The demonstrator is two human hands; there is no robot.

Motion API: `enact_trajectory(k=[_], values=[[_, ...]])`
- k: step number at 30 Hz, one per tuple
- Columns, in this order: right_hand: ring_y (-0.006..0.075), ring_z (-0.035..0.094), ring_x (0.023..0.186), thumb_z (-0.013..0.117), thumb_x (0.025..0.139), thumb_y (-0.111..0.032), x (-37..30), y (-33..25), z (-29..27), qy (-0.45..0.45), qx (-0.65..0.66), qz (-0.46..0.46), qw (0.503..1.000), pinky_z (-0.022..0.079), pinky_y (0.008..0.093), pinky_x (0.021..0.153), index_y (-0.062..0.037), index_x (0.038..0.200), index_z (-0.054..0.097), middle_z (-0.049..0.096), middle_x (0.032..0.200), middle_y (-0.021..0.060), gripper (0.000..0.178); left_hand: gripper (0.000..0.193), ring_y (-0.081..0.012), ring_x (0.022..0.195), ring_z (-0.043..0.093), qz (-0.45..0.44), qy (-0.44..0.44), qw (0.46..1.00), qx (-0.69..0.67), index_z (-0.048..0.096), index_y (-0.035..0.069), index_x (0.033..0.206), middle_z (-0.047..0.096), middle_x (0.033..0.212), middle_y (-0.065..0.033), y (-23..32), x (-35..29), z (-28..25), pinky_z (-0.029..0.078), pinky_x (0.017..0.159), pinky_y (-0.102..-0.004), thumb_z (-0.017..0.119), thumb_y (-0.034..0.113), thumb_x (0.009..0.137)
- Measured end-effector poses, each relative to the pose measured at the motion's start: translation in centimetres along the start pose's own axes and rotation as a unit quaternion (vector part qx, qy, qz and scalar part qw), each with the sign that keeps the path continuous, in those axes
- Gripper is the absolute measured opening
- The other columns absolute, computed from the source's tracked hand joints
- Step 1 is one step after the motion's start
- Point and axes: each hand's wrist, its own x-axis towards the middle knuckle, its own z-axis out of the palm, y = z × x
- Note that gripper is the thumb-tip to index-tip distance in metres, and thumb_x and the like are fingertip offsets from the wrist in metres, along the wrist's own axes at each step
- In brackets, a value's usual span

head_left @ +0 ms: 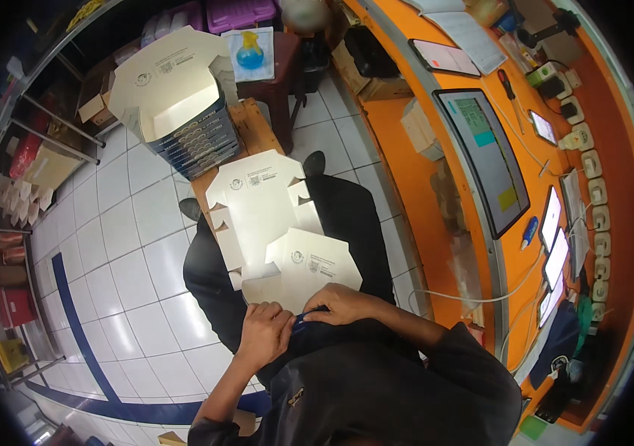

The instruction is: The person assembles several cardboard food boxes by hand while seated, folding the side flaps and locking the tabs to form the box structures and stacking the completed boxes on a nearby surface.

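Close to my body I hold a partly folded food carton (315, 262), its inside cream-white with a small printed mark and its outer side dark blue. My left hand (265, 332) grips the near left edge, fingers curled over it. On the near right edge my right hand (338, 305) is closed, thumb and fingers pinching the board. The carton's lower side is mostly hidden by my hands and shirt. Just beyond it, an unfolded carton blank (261, 201) lies over my legs and the wooden bench, its side tabs partly raised.
A tall stack of nested, folded cartons (196, 137) stands on the far end of the wooden bench (254, 130). To the right runs an orange desk with a monitor (484, 156), phones and cables. Shelves line the left. A stool (281, 89) stands beyond the bench.
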Motion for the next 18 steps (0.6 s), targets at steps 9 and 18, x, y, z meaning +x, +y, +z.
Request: enact_trajectory(k=[9,18], values=[[0.0315,0.069,0.090,0.079,0.087,-0.018,-3.1,0.7,-0.5,0.117,-0.161,-0.024,0.980,0.054,0.0411,0.082,-0.0039,0.091,0.072,0.070,0.097,0.0116,0.016,0.009,-0.0308,0.077,0.058,-0.045,0.071,0.995,0.050,0.067,0.005,0.077,0.057,0.075,-0.0102,-1.2,-1.0,0.3,0.043,0.076,-0.0425,0.073,0.007,0.083],[0.0318,0.069,0.080,0.081,0.081,-0.015,-0.6,-3.9,-0.3,0.145,-0.189,-0.045,0.970,0.053,0.0435,0.071,-0.0043,0.082,0.067,0.069,0.084,0.0108,0.018,0.012,-0.0293,0.078,0.060,0.001,0.008,0.999,0.049,0.066,0.006,0.076,0.059,0.076,-0.0096,1.8,1.0,-0.5,0.043,0.082,-0.0429,0.073,0.010,0.084]])
